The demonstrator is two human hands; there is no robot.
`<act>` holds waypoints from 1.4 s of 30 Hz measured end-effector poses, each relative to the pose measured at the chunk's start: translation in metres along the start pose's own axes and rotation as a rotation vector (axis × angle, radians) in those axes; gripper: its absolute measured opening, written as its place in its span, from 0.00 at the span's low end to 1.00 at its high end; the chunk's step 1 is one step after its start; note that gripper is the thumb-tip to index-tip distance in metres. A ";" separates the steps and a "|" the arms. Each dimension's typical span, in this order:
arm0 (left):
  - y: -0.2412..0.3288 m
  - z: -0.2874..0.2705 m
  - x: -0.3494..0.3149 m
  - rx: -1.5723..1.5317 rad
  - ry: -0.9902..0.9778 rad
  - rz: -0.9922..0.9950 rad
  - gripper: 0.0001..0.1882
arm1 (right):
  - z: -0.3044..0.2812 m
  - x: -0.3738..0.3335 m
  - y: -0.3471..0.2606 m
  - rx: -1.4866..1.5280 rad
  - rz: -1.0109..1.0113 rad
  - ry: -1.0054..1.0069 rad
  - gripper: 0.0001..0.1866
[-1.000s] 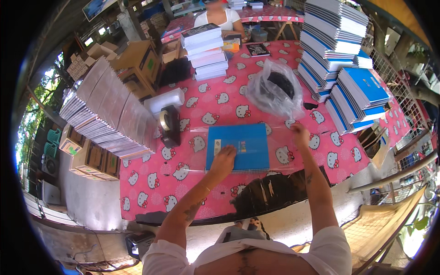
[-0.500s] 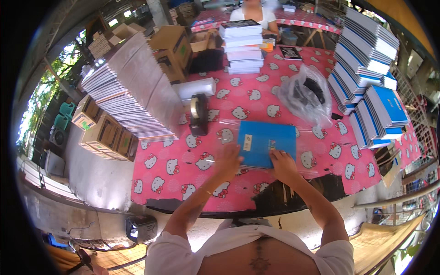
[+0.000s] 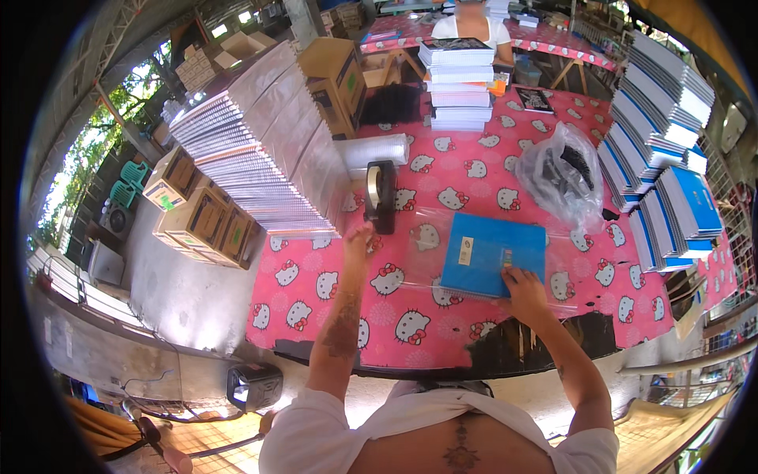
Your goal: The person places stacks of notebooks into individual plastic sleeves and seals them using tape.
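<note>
A blue notebook (image 3: 493, 257) lies on a clear plastic sheet (image 3: 422, 268), which shows past its left and right edges. My right hand (image 3: 521, 291) rests on the notebook's lower right part, fingers laid out flat over the cover. To the left, a black tape dispenser (image 3: 381, 207) with a roll of tape stands on the table. Beside its near end is my left hand (image 3: 359, 240), its fingers drawn together in a pinch; whatever is between them is too small to make out.
A tall stack of spiral-bound books (image 3: 260, 158) rises at left, near a plastic roll (image 3: 379, 150). Stacked blue-covered notebooks (image 3: 671, 209) stand at right, by a crumpled clear bag (image 3: 560, 174). Behind another book pile (image 3: 460, 95), a person (image 3: 474, 31) faces the pink table (image 3: 466, 170).
My left hand has left the notebook's left side and moved left to the tape dispenser. My right hand stays on the notebook. The whole view has shifted, so things appear farther right.
</note>
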State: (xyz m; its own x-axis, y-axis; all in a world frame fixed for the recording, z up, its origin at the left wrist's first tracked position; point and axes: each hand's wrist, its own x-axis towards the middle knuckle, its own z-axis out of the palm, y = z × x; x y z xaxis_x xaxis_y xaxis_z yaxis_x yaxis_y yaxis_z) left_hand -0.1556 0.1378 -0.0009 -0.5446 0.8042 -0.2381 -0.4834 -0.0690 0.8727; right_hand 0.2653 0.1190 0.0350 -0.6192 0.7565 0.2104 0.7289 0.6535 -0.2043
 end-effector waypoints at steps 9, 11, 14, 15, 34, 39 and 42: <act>0.048 0.014 -0.008 1.380 0.015 0.370 0.10 | -0.001 -0.002 0.007 -0.034 0.014 -0.051 0.36; 0.024 0.032 -0.038 0.994 -0.228 0.260 0.16 | 0.000 0.005 0.001 0.006 -0.007 -0.032 0.36; -0.032 0.133 -0.108 1.015 -0.545 0.250 0.17 | 0.005 0.000 0.008 0.008 -0.033 0.012 0.36; -0.039 0.161 -0.123 1.082 -0.620 0.193 0.17 | 0.006 -0.001 0.011 -0.012 -0.074 0.061 0.36; -0.114 0.140 -0.238 1.052 -0.206 -0.290 0.23 | 0.032 0.087 0.096 0.162 -0.009 0.148 0.24; -0.141 0.164 -0.234 0.277 -0.083 -0.423 0.27 | 0.014 0.134 0.157 0.282 0.219 -0.496 0.31; -0.121 0.127 -0.190 0.468 -0.185 -0.188 0.29 | 0.006 0.066 0.146 0.947 0.349 -0.561 0.33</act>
State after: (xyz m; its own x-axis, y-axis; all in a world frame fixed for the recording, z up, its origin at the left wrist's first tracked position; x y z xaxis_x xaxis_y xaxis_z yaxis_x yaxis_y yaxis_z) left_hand 0.0934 0.0681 -0.0066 -0.3282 0.8708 -0.3662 -0.1808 0.3226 0.9291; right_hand 0.3295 0.2644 0.0133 -0.6429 0.6504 -0.4046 0.5220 -0.0145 -0.8528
